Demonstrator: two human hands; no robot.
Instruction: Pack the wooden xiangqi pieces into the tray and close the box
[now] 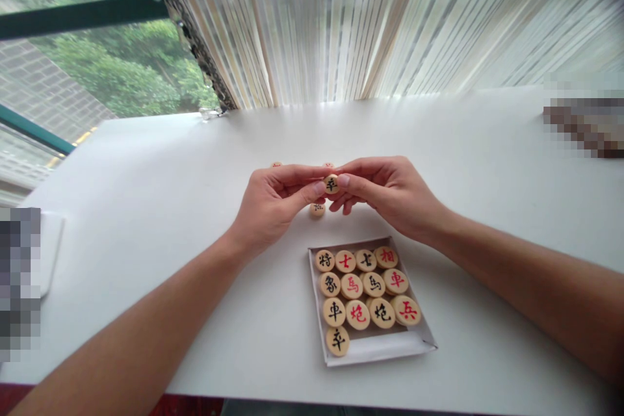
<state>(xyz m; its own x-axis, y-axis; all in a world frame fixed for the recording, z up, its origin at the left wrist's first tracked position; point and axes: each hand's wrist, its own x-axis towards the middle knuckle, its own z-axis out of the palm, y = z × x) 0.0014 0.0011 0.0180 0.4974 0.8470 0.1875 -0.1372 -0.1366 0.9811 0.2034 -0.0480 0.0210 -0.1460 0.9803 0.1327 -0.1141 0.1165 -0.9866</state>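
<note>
A round wooden piece with a black character (332, 184) is pinched between my left hand (275, 205) and my right hand (390, 192), thumbs on its two sides. Just below the fingers, another black-marked piece (317, 209) lies on the white table. Two red-marked pieces (277, 164) (328, 166) show partly behind the hands. Nearer to me, a shallow white box (375, 348) holds rows of round pieces with black or red characters. Its bottom row has a single black-marked piece (337, 341) at the left.
The white table (146, 221) runs back to a striped curtain (322, 26) and a window at the left. A blurred-out object (589, 127) is at the far right, and another (19, 279) at the left edge beside a white flat item (52, 250).
</note>
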